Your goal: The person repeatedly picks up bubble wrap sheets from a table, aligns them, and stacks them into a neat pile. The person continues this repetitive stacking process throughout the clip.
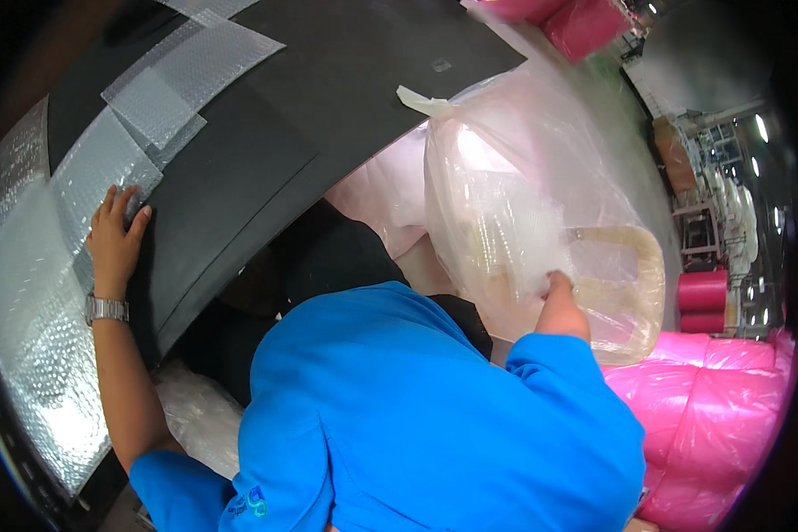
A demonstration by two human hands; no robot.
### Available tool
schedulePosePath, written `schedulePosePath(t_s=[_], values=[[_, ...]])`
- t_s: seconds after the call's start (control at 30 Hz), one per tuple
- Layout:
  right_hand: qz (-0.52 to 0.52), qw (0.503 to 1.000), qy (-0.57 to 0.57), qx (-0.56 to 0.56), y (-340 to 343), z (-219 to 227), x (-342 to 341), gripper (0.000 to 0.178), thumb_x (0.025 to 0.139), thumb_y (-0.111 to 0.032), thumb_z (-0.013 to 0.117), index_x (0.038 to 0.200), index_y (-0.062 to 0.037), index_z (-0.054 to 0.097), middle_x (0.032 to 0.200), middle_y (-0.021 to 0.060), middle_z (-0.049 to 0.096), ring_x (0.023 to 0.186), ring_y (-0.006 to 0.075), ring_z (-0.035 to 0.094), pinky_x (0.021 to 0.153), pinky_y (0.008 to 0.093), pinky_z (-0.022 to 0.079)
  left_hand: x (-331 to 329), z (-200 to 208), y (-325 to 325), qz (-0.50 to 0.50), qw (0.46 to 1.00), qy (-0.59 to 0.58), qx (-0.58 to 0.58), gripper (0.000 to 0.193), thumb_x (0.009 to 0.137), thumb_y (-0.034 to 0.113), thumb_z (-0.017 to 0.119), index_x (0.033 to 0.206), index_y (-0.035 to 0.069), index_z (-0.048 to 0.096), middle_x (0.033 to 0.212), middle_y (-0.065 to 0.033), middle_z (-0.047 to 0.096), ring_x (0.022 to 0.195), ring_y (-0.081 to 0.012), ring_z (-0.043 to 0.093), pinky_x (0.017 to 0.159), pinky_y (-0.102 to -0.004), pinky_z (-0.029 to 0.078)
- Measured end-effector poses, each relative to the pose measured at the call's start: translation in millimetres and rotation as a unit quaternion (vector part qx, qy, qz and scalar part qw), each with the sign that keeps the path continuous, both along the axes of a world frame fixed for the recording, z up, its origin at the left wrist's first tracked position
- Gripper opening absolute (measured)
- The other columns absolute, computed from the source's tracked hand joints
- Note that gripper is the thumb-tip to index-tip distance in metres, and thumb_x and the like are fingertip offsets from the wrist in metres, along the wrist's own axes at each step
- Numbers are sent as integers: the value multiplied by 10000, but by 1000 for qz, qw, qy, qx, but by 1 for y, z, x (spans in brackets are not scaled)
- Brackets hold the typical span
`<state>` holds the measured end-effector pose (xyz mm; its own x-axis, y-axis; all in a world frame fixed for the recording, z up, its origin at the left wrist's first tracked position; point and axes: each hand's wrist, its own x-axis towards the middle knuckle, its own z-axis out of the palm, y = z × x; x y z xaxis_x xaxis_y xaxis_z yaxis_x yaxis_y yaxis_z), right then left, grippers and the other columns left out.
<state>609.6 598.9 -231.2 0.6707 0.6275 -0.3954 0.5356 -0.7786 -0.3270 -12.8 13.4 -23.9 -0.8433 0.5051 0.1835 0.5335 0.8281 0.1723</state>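
Note:
My left hand (pixel 115 232) lies with spread fingers at the edge of the bubble wrap sheets (pixel 115 164) on the dark tabletop (pixel 266 106). It presses down without gripping anything, and a metal watch is on its wrist. My right arm reaches out to the right, low beside the table. There my right hand (pixel 559 288) is closed at the edge of a whitish bubble wrap piece (pixel 519 235), its fingers partly hidden. This piece is inside or against a large clear plastic bag (pixel 452 177); I cannot tell which. A beige-rimmed container (pixel 652 284) shows through the film.
More bubble wrap (pixel 35 310) covers the table's left side. Pink wrapped rolls (pixel 709 399) stand at the lower right, with red rolls (pixel 702 301) behind. Another red roll (pixel 585 27) is at the top. Crumpled clear film (pixel 195 412) lies below the table edge.

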Motion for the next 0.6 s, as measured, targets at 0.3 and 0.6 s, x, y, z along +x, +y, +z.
schedulePosePath(t_s=[0.3, 0.6], values=[[581, 668, 120, 449, -70, 172, -316, 490, 757, -153, 581, 1197, -27, 405, 1183, 169, 420, 1096, 285, 414, 930, 360, 336, -7, 1, -29, 115, 981, 124, 91, 360, 786, 365, 538, 1114, 217, 545, 1294, -136, 378, 1164, -291, 374, 939, -509, 250], [805, 259, 108, 523, -267, 226, -623, 609, 709, -448, 608, 1204, -126, 462, 1187, 169, 454, 1122, 334, 412, 939, 460, 290, -14, 6, -42, 254, 966, 41, -7, 426, 763, 458, 521, 1137, 252, 531, 1250, -123, 425, 1150, -297, 388, 879, -549, 289]])
